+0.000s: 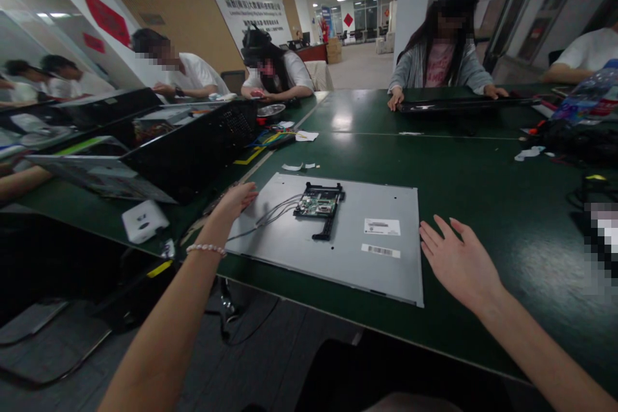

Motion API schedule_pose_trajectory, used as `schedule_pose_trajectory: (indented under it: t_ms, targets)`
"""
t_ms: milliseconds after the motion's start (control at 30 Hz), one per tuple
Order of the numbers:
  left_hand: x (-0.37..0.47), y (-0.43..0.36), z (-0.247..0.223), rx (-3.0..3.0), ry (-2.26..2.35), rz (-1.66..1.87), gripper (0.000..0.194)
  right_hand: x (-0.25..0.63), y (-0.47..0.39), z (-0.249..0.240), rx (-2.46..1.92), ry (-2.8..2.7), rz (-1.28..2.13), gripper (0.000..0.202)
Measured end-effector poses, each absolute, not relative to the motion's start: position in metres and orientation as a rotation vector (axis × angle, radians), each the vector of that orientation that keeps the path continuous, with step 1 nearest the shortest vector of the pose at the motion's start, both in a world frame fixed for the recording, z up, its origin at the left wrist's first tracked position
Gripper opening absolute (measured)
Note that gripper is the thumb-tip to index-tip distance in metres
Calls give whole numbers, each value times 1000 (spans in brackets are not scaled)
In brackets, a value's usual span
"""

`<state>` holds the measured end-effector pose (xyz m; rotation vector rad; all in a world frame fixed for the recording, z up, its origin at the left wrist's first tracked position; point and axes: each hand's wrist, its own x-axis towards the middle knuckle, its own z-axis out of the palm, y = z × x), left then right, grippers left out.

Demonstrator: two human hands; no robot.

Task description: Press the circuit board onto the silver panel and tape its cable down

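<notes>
A flat grey monitor panel (pixel 357 257) lies back side up on the table near its front edge. Mounted on its back is a green circuit board (pixel 316 205) in a black plastic bracket (pixel 327 225), with thin grey cables (pixel 271 212) running left from it. At the panel's left edge is my left hand (pixel 237 201), fingers stretched out and holding nothing. My right hand (pixel 458 261) is open by the right edge, palm turned towards the panel, its fingertips at or very near the rim. Two white labels (pixel 381 226) are stuck on the panel's right half.
An opened black computer case (pixel 193 148) and a small white box (pixel 143 221) stand to the left. Paper scraps (pixel 292 167) lie behind the panel. Across the green table (pixel 463 174), a person (pixel 439 58) handles a dark flat screen (pixel 458 105). Bottles (pixel 591 96) are at the right.
</notes>
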<state>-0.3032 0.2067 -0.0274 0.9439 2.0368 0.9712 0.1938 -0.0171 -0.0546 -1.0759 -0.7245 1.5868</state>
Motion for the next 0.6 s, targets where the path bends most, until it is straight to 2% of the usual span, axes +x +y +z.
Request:
schedule_pose_trajectory:
  t_ms: [167,600]
  targets:
    - [-292,198,-26,957,1989,982,25,208,-24,-61,-1072,-677,1579,83]
    - [-238,168,-17,890,1866,959,21,255,-38,-66,-1179,-509,1502,73]
